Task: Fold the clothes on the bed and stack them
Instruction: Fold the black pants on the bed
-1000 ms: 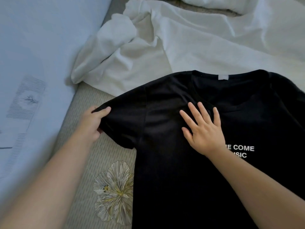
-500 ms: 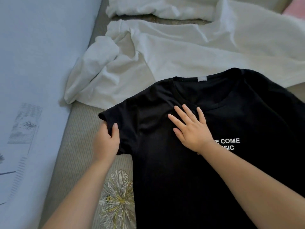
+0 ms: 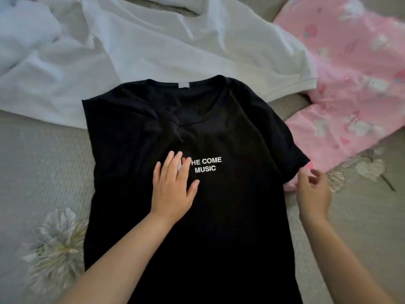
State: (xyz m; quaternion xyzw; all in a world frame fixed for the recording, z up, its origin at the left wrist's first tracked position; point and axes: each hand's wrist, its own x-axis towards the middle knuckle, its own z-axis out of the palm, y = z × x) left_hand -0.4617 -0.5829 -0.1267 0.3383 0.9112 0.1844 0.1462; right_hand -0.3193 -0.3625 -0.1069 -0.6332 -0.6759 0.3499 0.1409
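Black T-shirt (image 3: 219, 216) lies front-up, flat on the bed (image 3: 32, 161). Left hand (image 3: 173, 189) presses its chest, fingers spread. Right hand (image 3: 313, 191) hovers beside the right sleeve (image 3: 291, 159), fingers loosely curled, pinching nothing I can see. I judge it light, limp, prone to bunching; take the sleeve hem. White shirt (image 3: 153, 44) and pink garment (image 3: 355, 84) lie crumpled beyond, on quilted floral bedding.

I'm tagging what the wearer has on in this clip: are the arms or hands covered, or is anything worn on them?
Both forearms are bare as far as the picture shows: no sleeve or cuff in view. The left hand and right hand have no gloves, and no rings, watch or bracelet are visible. The right hand is slightly blurred, so small items there cannot be ruled out.
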